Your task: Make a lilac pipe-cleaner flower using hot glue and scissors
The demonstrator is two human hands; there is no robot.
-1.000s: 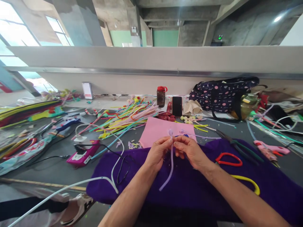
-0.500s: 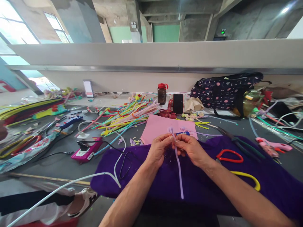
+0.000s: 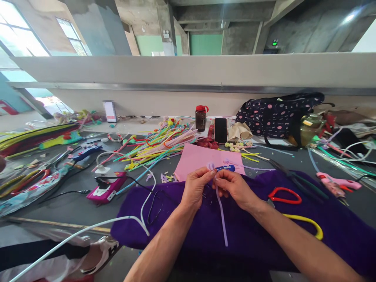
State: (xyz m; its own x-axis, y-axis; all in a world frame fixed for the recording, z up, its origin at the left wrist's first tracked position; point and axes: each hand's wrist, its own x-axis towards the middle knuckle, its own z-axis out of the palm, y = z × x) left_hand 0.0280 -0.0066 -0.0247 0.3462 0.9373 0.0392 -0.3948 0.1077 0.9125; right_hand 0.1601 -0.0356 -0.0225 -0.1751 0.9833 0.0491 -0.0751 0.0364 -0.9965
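A lilac pipe cleaner [image 3: 222, 217] hangs down from between my two hands, its free end over the purple cloth. Pinched at the bent, looped top of it is my left hand [image 3: 197, 185], its fingers closed. My right hand [image 3: 234, 186] grips the same stem just below the loop, thumb against fingers. Both hands nearly touch, so the exact bend between the fingertips is hidden. Behind them lie a pink sheet [image 3: 194, 156] and a blue tube-like item [image 3: 227, 168]. Under my forearms spreads the purple cloth [image 3: 167, 231].
Red-and-yellow-handled pliers or scissors [image 3: 284, 196] lie right of my right arm, near a pink glue gun [image 3: 337, 182]. Left are a magenta power strip [image 3: 107, 192] and a white cable [image 3: 96, 223]. Behind sit bundled pipe cleaners [image 3: 164, 147], a bottle [image 3: 201, 119] and a phone [image 3: 220, 131].
My fingers have shifted slightly on the pipe cleaner, and its looped top sits a little lower and farther left. More of the blue item shows behind my hands.
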